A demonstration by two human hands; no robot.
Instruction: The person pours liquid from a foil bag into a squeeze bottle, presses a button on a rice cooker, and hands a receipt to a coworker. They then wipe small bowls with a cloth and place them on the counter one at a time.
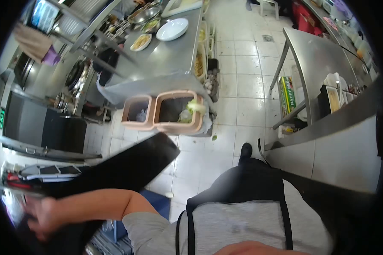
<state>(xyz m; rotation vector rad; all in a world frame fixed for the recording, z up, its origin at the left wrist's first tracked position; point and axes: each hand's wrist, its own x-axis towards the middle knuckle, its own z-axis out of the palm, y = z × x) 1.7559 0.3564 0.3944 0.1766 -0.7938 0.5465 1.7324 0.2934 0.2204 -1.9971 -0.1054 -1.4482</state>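
- My left hand [42, 216] was stretched out to my left, too blurred to tell whether its fingers were spread or gripping.
- The black panel [132, 161], nearest it, slanted alongside my forearm [89, 205], its far end near two pink bins [178, 127].
- My right hand was out of view, its fingers unreadable.

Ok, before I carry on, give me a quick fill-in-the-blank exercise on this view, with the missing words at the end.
1. The left hand is near the ____ edge of the picture.
2. Side by side at the end of the steel table stand ____ pinkish bins.
3. Over a grey shirt, the person wears a black ____.
4. The green and yellow box bears the word ____.

Missing words: left; two; apron; HAPPY.
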